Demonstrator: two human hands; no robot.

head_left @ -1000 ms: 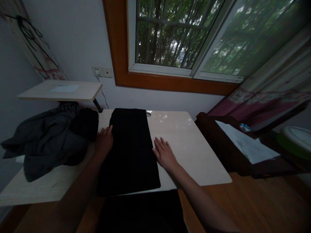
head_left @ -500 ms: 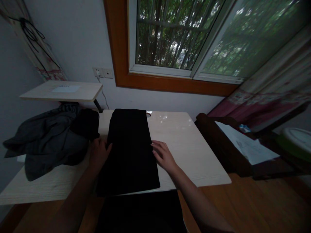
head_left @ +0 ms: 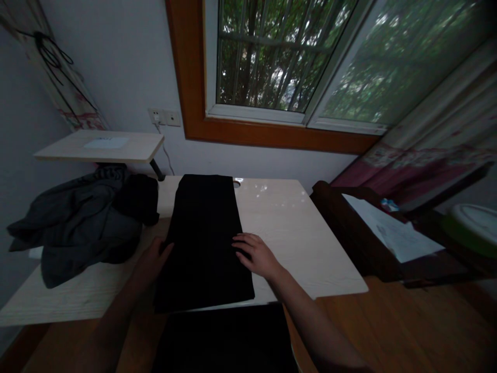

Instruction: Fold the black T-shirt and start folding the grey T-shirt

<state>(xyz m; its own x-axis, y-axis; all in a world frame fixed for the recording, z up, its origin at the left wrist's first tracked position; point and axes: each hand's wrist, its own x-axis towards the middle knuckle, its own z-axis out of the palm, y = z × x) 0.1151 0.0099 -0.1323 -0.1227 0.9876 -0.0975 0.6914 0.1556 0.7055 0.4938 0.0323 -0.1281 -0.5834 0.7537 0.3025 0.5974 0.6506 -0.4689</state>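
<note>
Head view showed the black garment (head_left: 205, 243) already folded into a long narrow strip at the centre of the desk (head_left: 295, 233), its near end hanging over the edge; further folding looked left. Left hand (head_left: 149, 261) and right hand (head_left: 256, 255) lay flat, fingers loosely spread, on its side edges.

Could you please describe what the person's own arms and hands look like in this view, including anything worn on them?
Both forearms are bare as far as the picture's lower edge, with no sleeve or cuff in view. The left hand and right hand wear no gloves. No watch, bracelet or ring can be made out, though the dim light leaves small details uncertain. The fingers of the right hand look plain, with no markings visible.
</note>
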